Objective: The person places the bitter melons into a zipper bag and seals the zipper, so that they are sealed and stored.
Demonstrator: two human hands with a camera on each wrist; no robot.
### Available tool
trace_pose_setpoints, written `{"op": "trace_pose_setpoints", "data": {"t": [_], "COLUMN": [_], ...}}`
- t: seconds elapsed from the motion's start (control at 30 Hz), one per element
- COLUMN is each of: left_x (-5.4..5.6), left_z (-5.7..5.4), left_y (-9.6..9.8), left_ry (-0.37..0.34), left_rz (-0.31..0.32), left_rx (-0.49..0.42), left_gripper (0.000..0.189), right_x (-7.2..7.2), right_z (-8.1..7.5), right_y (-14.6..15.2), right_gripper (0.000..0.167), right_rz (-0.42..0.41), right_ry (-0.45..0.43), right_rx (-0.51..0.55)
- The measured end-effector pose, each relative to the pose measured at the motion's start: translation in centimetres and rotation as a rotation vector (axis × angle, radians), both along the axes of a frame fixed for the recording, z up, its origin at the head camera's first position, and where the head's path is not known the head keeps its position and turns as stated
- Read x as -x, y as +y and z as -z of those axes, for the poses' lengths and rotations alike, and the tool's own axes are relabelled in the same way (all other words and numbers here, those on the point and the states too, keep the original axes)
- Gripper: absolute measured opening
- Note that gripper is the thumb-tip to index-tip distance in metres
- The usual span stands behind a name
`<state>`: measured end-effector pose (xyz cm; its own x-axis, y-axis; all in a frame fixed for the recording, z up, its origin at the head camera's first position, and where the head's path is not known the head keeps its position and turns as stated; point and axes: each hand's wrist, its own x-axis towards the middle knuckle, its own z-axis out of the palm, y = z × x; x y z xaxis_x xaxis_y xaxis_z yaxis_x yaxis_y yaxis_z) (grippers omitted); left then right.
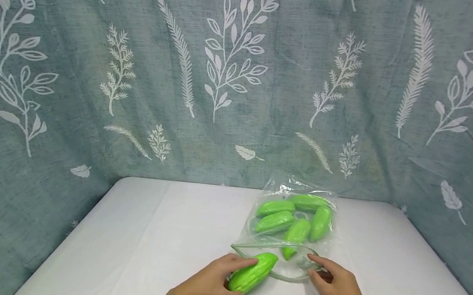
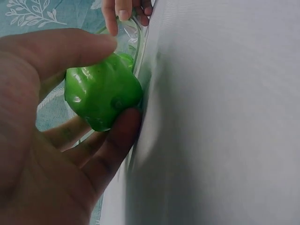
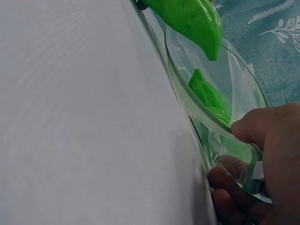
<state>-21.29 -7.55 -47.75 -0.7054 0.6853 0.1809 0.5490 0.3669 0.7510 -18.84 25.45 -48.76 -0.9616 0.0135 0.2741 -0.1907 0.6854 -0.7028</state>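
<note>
My left hand (image 1: 213, 282) grips a glossy, ridged bright green bitter melon (image 1: 252, 273), thumb on one side and fingers round the other. Its pointed end faces the mouth of a clear zip bag (image 1: 299, 267). In the right wrist view that tip hangs over the bag's open mouth. My right hand (image 1: 342, 290) pinches the right end of the bag's green-edged rim (image 3: 202, 110), which stands spread apart. Several more bitter melons (image 1: 275, 222) lie inside the bag. One of them (image 1: 296, 234) points toward the opening. The left wrist view shows the held melon's blunt end (image 2: 103, 93).
A white-covered table (image 1: 165, 236) lies under the bag and both hands. Behind it and along both sides hangs a grey-green curtain (image 1: 277, 98) with white leaf prints. The bag's far end reaches the table's back edge.
</note>
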Motion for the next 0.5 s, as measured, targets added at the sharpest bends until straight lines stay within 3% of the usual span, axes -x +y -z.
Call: {"op": "trace_pose_setpoints", "data": {"t": [0.23,0.5], "left_x": [-0.07,-0.1], "left_z": [-0.46,-0.68], "left_y": [0.24,0.34], "left_ry": [-0.06,-0.038], "left_rz": [-0.009,-0.073], "left_rx": [0.052,0.08], "left_gripper": [0.088,0.087], "right_x": [-0.01,-0.02], "right_z": [-0.12,-0.05], "right_y": [0.01,-0.09], "right_gripper": [0.039,0.039], "right_rz": [-0.004,-0.001], "right_ry": [0.015,0.011], "right_rx": [-0.006,-0.003]}}
